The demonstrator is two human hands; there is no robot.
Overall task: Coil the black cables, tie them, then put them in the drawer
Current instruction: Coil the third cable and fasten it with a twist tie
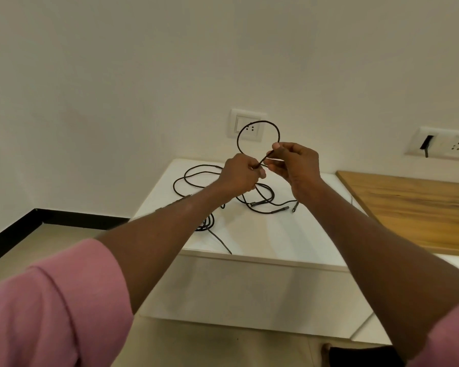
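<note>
A thin black cable (257,122) forms one round loop in the air above a white cabinet (263,231). My left hand (240,176) grips the cable at the loop's base. My right hand (294,165) pinches the same cable just to the right, where the loop closes. The rest of the black cable (194,176) lies in loose curves on the cabinet top, trailing down from my left hand. Its plug ends (278,209) rest near the right side. Another cable bundle (210,223) lies near the front edge, partly hidden by my left forearm. No drawer opening is visible.
A white wall socket (247,125) sits behind the loop. A second socket plate (445,145) with a black plug is at the far right. A wooden tabletop (419,207) adjoins the cabinet on the right. A black skirting (37,215) edges the floor at left.
</note>
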